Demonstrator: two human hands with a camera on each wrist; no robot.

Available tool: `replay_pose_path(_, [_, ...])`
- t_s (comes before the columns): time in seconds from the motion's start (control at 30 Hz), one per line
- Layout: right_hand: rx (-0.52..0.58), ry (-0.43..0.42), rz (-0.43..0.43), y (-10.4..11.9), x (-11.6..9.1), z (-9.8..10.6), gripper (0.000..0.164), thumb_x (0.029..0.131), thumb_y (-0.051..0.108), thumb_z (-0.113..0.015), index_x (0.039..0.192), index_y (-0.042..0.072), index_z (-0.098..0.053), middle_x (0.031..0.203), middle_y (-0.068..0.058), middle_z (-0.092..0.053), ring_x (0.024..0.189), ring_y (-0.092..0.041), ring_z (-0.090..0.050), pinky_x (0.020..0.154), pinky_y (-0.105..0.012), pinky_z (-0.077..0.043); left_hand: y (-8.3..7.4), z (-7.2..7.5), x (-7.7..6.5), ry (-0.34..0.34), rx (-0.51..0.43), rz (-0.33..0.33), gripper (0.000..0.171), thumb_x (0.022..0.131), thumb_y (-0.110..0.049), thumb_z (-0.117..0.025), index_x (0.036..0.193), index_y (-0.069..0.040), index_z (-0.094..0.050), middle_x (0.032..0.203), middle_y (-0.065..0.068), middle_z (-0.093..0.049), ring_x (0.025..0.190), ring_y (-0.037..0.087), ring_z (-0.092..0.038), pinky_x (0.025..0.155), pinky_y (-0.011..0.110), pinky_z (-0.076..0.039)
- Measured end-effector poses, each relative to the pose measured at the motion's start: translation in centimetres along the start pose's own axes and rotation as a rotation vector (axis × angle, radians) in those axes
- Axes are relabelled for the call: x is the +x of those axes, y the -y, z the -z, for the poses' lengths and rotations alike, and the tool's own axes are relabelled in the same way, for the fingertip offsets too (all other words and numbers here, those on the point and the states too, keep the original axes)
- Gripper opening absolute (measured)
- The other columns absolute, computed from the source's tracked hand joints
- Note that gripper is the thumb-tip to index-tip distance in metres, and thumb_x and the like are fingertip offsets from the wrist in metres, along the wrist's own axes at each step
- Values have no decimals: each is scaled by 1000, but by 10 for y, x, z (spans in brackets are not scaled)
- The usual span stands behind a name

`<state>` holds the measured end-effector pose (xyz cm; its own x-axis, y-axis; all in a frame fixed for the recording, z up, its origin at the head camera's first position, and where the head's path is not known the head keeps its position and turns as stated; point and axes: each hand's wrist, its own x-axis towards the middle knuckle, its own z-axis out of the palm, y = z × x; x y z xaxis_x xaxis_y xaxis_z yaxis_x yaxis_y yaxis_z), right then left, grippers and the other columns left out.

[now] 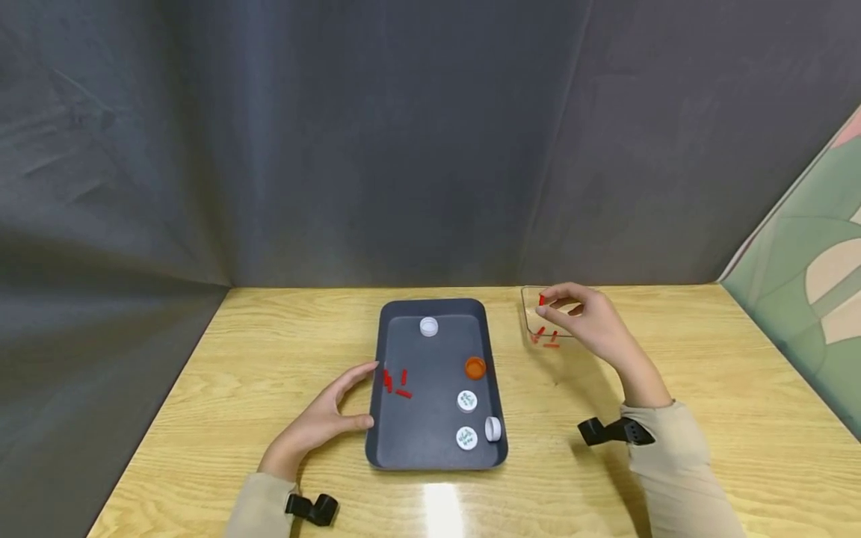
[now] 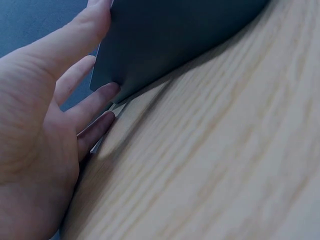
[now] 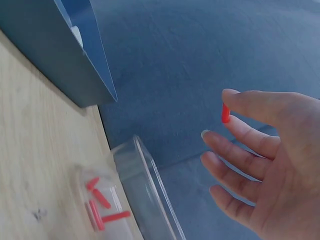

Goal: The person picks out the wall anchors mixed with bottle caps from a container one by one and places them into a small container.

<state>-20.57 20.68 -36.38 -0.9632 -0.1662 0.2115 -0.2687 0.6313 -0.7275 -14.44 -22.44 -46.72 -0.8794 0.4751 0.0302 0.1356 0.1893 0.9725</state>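
Between thumb and index finger, my right hand (image 1: 592, 325) pinches a short red stick (image 3: 225, 113), raised above a clear plastic box (image 3: 152, 187). Inside that box lie several more red sticks (image 3: 96, 215). My left hand (image 1: 321, 418) touches the left side of a dark grey tray (image 1: 427, 448) with thumb and fingers spread along it. In the left wrist view, fingertips rest against the tray's outer wall. Several red sticks (image 1: 403, 377) lie at the left inside the tray.
Also in the tray are an upturned white cap (image 1: 428, 326), an orange cap (image 1: 474, 368), two white lids with green print (image 1: 467, 401) and a white cap on its side (image 1: 493, 429). Grey fabric (image 1: 403, 149) hangs behind the wooden table (image 1: 558, 478).
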Motion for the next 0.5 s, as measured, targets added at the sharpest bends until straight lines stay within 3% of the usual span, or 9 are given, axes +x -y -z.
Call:
replay_pose_path(0.23, [-24, 0, -54, -13, -3, 6, 36, 97, 28, -67, 119, 0, -65, 110, -15, -68, 99, -29, -61, 80, -32, -47, -3, -1, -2, 3, -13, 44, 81, 85, -13, -80, 154, -19, -37, 160, 6, -30, 147, 34, -19, 114, 64, -8])
replay_pose_path(0.5, [-36, -16, -56, -29, 0, 8, 36, 95, 25, -69, 117, -3, -66, 109, -18, -69, 99, -31, -62, 79, -36, -48, -3, -2, 0, -4, -23, 34, 81, 84, -13, -80, 153, -18, -38, 159, 6, -31, 147, 34, -20, 114, 64, -8])
